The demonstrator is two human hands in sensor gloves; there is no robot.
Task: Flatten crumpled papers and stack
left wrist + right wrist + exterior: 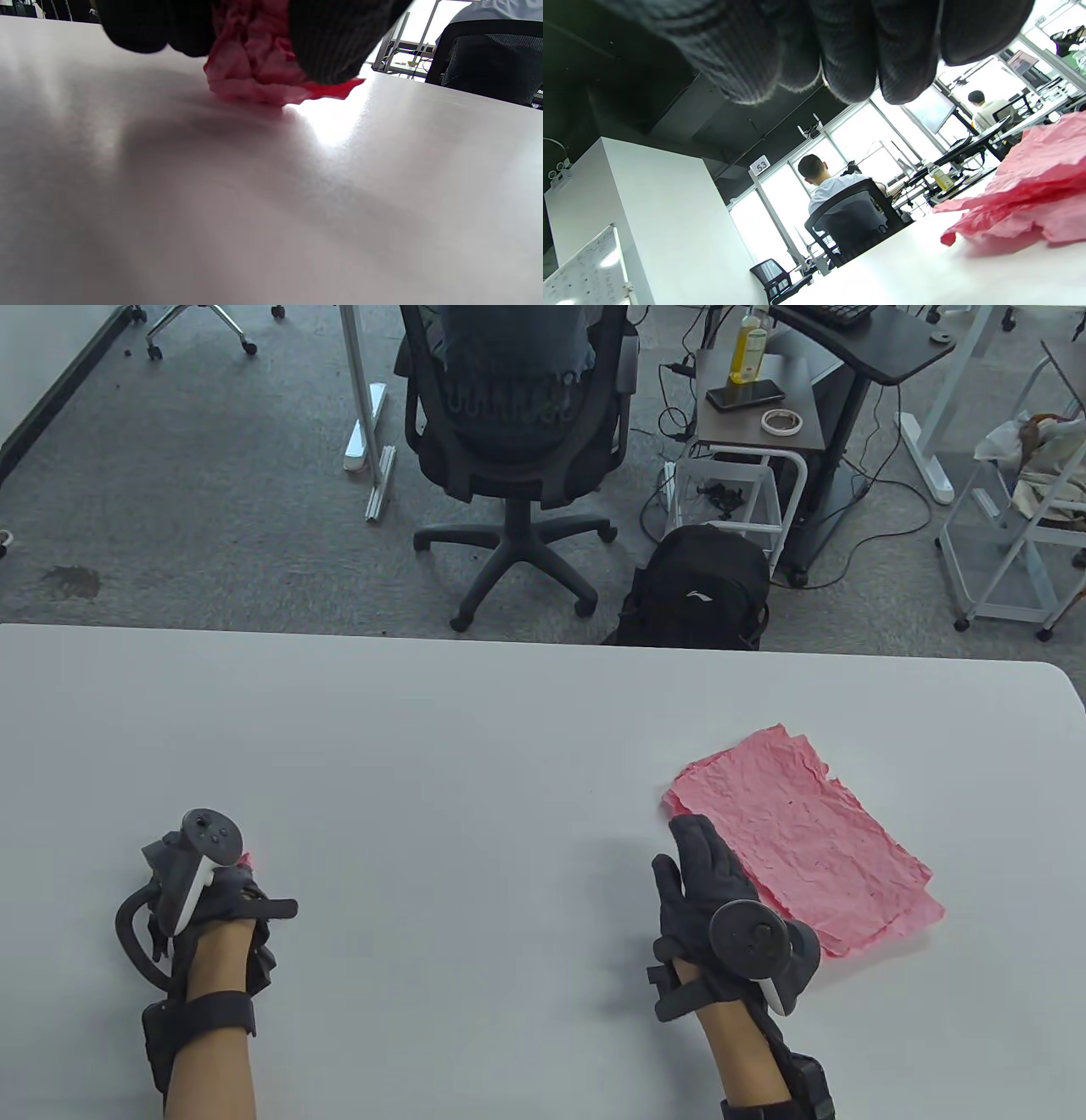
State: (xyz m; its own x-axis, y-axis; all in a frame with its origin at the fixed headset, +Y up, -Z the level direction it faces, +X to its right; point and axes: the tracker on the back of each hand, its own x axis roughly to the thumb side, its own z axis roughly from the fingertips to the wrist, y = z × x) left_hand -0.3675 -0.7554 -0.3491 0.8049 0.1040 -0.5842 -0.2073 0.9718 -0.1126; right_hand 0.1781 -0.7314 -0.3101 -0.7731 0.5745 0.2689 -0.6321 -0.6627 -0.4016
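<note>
A: Where were the papers?

B: A stack of flattened pink sheets (806,848) lay on the right part of the white desk (475,746), edges ragged and not quite lined up, lower sheets showing past the top one at the near and far ends. One crumpled pink paper ball (258,67) sat at the near left, under the left hand (212,899).

A: What was the grip doing there?

B: In the left wrist view the gloved fingers (335,38) were curled round the ball on both sides, holding it, and its lower edge touched the desk. From above only a sliver of pink showed beside the tracker.

A: And the right hand (713,891)?

B: Its fingers were stretched out, pointing toward the far side, holding nothing. It was just beside the left edge of the stack; whether it touched the paper I couldn't tell. In the right wrist view the fingertips (848,63) hung together with the pink stack low at the right.

A: Anything beyond the desk?

B: A black office chair (517,432), a black backpack (691,594) on the carpet, and a small side table with a yellow bottle (749,343), a phone and a tape roll.
</note>
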